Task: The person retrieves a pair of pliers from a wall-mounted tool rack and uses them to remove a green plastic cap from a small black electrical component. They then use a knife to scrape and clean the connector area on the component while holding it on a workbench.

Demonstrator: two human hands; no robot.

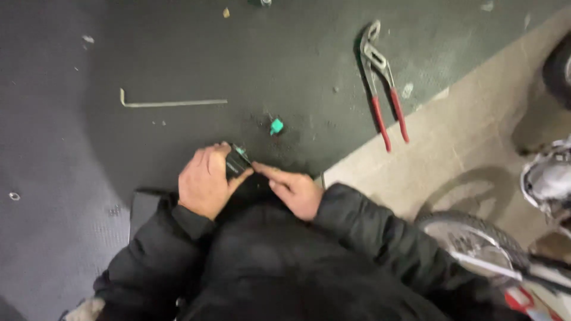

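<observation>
My left hand [205,181] grips a small black part [238,161] with a green mark on it, low over the dark rubber floor mat [178,59]. My right hand [294,190] reaches in from the right, its index finger stretched out and touching the part's near edge. Both arms wear black jacket sleeves. A small green piece [276,126] lies on the mat just beyond the part.
Red-handled slip-joint pliers [383,89] lie on the mat at upper right. A long L-shaped metal key [169,103] lies at upper left. A small ring [14,195] sits at far left. A bicycle wheel [476,244] and chrome parts stand on the concrete floor [452,148] at right.
</observation>
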